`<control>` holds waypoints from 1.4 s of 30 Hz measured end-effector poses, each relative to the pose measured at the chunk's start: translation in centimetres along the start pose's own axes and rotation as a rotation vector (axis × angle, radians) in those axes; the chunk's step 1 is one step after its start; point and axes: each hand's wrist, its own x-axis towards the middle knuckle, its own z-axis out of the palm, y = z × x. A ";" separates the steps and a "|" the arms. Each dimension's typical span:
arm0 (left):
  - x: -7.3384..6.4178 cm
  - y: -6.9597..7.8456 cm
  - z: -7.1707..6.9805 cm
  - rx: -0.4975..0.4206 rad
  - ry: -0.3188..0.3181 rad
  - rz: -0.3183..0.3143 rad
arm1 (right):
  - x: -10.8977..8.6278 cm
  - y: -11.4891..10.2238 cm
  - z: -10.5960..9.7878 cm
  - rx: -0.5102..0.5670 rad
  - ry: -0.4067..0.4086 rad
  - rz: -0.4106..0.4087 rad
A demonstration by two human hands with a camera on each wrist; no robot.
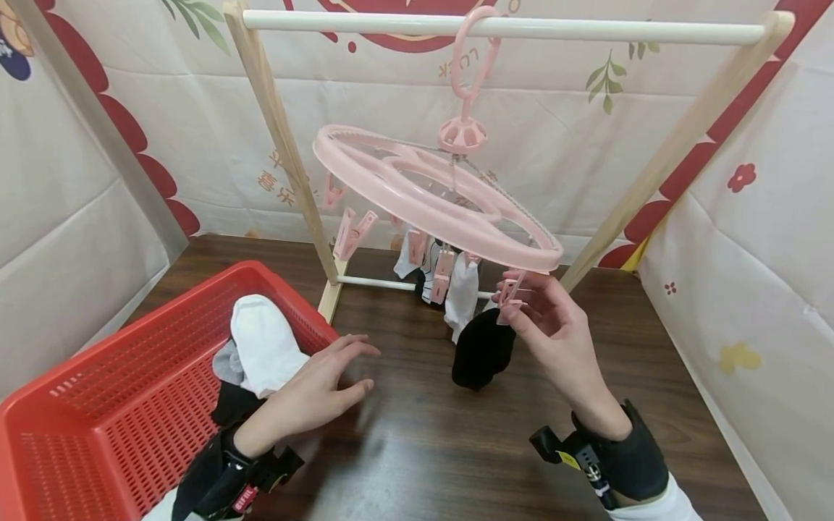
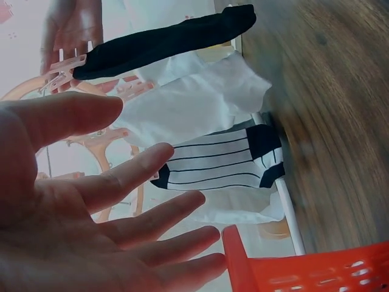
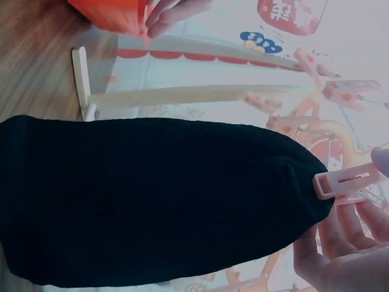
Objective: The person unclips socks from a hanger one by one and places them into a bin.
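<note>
My right hand (image 1: 555, 329) pinches a pink clothes peg (image 3: 349, 180) at the low right side of a round pink sock hanger (image 1: 417, 206). A black sock (image 1: 482, 351) hangs from that peg, its upper end between the peg's tips. My left hand (image 1: 313, 387) is held beside the basket, fingers spread and holding nothing. Beside the black sock hang a white sock (image 1: 461, 293) and a striped sock (image 2: 213, 159) with dark ends. The hanger tilts down toward my right hand.
A red basket (image 1: 65, 369) at the left holds a white sock (image 1: 263, 340) plus grey and black ones. The hanger's hook goes over the white bar (image 1: 365, 24) of a wooden rack (image 1: 287, 137). Unused pegs (image 1: 352, 233) dangle on the left. Printed cloth surrounds the table.
</note>
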 end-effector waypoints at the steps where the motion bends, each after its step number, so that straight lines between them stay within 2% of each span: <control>1: 0.0 0.0 0.0 -0.001 0.005 0.003 | 0.0 -0.1 0.1 0.000 -0.001 0.001; 8: 0.0 0.0 0.7 0.033 0.036 0.066 | 0.1 -0.6 0.9 -0.015 -0.012 0.024; 17: 0.3 0.8 1.5 0.022 0.020 0.039 | 0.2 -1.0 2.2 0.033 -0.033 0.001; 21: 0.6 1.3 1.8 0.005 0.023 0.053 | 0.3 -1.2 2.8 0.031 -0.040 0.001; 27: 1.5 1.7 2.7 -0.113 0.063 0.109 | 0.4 -1.4 3.7 0.026 -0.073 0.004; 35: 3.0 2.2 4.1 -0.346 0.131 0.089 | 0.4 -0.9 4.8 0.078 -0.091 -0.009; 39: 3.7 2.8 4.5 -0.420 0.163 0.063 | 0.4 -0.9 5.1 0.099 -0.105 -0.005; 42: 4.0 3.0 4.6 -0.472 0.178 0.065 | 0.4 -1.0 5.2 0.109 -0.121 0.007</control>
